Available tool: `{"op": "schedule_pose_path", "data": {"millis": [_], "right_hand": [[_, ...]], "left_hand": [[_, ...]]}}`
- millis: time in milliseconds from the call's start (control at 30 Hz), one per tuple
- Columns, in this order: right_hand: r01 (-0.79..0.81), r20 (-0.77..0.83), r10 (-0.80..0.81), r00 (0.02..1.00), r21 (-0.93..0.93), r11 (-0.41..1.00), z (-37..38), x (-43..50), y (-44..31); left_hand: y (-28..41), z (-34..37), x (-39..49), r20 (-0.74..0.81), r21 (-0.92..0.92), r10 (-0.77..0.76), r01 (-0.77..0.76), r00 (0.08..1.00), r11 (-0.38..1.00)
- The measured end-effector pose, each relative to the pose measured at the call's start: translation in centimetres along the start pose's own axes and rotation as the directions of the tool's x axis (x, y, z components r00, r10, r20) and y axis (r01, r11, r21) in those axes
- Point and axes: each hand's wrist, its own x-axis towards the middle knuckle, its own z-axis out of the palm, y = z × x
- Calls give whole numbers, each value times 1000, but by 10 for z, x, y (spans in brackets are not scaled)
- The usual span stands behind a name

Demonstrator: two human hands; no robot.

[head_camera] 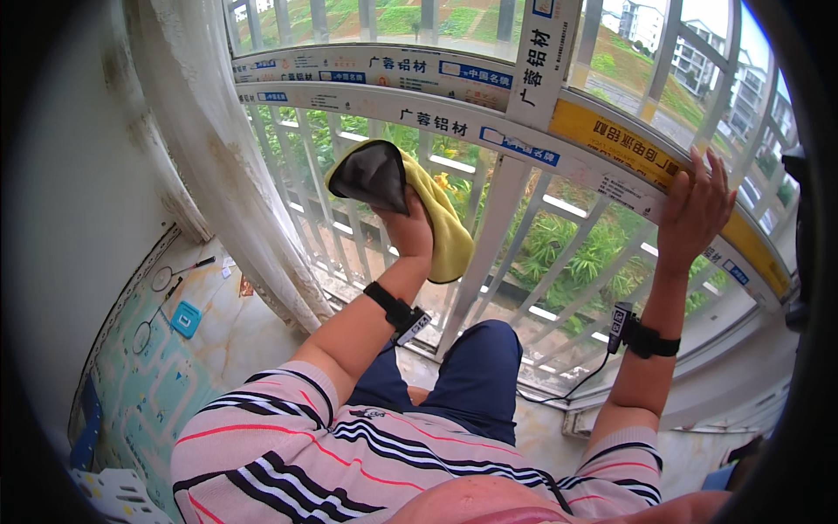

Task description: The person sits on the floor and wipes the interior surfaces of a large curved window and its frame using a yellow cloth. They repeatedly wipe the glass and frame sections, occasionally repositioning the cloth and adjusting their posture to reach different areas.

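Observation:
My left hand is shut on a cleaning cloth, yellow on one side and dark grey on the other. The cloth is bunched over my fingers and hangs down past my wrist, in front of the lower window pane. On the right, my right hand lies with extended fingers against the aluminium window rail, where yellow protective film covers it. I see nothing held in that hand. White film bearing writing covers the rest of the frame.
A stained white curtain hangs at the left. Badminton rackets, a blue square object and a patterned play mat lie on the marble-look floor. Metal security bars stand outside the glass. A cable runs from my right wrist device.

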Motion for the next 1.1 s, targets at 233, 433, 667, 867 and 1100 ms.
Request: {"op": "schedule_pose_path", "data": {"millis": [233, 433, 667, 867, 1100], "right_hand": [[-38, -66, 47, 997, 125, 991, -5, 5, -10], [-68, -107, 85, 991, 150, 986, -2, 8, -17], [-38, -100, 52, 994, 142, 989, -2, 7, -16], [-77, -92, 93, 991, 167, 983, 0, 4, -18], [-78, -108, 98, 989, 174, 982, 1, 4, -16]], "left_hand": [[18, -17, -68, 427, -49, 208, -207, 880, 977], [-28, -17, -20, 416, 78, 151, -201, 897, 977], [-137, -36, 117, 207, -47, 120, -112, 971, 993], [-161, -68, 242, 20, 224, 38, -41, 999, 974], [-133, -79, 277, -149, 132, -338, 357, 929, 925]]}}
